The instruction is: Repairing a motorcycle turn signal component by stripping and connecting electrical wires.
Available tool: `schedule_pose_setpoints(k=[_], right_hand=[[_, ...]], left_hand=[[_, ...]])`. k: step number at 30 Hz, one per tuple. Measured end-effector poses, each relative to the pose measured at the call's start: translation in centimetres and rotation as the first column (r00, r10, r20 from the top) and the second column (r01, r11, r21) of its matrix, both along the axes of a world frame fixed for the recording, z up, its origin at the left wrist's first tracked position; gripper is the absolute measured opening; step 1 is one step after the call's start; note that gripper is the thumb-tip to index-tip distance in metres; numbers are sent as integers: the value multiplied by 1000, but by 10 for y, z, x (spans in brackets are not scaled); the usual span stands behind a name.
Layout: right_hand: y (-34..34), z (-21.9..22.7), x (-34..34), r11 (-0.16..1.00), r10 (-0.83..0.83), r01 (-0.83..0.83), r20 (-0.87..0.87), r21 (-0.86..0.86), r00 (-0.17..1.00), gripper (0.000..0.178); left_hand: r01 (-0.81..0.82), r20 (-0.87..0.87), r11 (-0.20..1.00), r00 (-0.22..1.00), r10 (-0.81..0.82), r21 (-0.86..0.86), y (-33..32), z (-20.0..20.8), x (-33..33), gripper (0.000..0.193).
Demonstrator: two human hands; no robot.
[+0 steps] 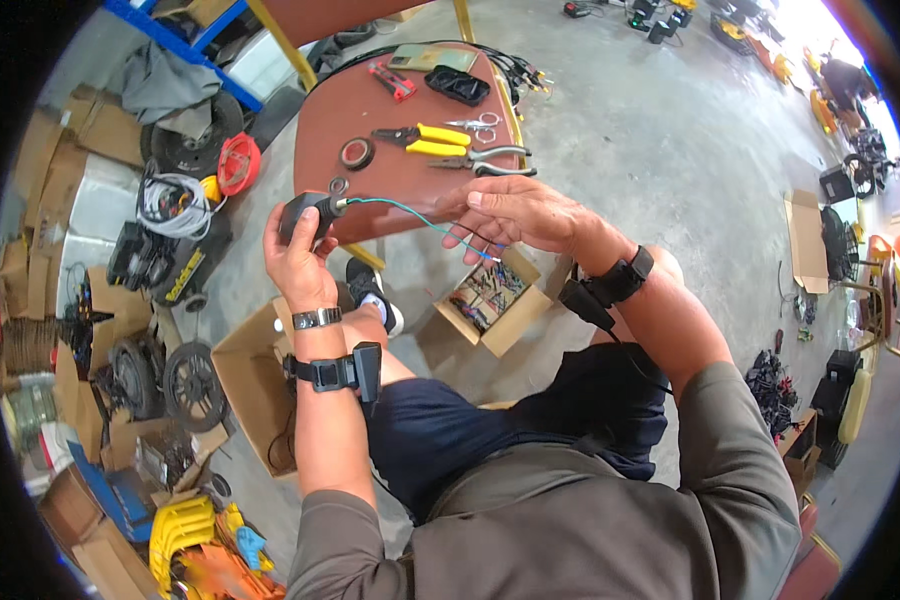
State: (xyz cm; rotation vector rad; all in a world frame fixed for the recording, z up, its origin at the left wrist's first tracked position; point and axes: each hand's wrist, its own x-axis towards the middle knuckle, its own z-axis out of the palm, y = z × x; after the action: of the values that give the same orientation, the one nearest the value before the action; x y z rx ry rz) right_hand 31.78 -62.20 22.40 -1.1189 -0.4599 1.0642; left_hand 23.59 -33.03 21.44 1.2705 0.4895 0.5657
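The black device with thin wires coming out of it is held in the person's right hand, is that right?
Not quite: the head view shows the black device with thin wires held in the left hand.

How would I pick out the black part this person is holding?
Find the brown seat, then the left hand by its near left corner. The black part sits there; unlike the tape, it has a thin green wire running toward the right hand.
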Motion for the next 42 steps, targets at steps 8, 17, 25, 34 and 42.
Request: schedule_pose_setpoints(k=[8,17,25,34,42], right_hand=[[11,-4,53,992,-85,90,63,-93,994,44],[18,-9,80,964,-186,195,65,-180,980,42],[19,-28,94,943,-233,281,249,-178,940,36],[5,-24,110,882,-368,444,355,-160,859,20],[3,-30,122,794,-545,604,368,-61,753,22]], left_hand=[[-2,197,1000,980,-3,23,18,-31,68,48],[-12,225,997,974,-7,82,27,-36,76,57],[-48,209,995,977,28,91,26,-43,84,60],[-29,233,985,972,-12,169,19,-42,96,67],[21,240,980,968,-69,196,17,-40,103,70]])
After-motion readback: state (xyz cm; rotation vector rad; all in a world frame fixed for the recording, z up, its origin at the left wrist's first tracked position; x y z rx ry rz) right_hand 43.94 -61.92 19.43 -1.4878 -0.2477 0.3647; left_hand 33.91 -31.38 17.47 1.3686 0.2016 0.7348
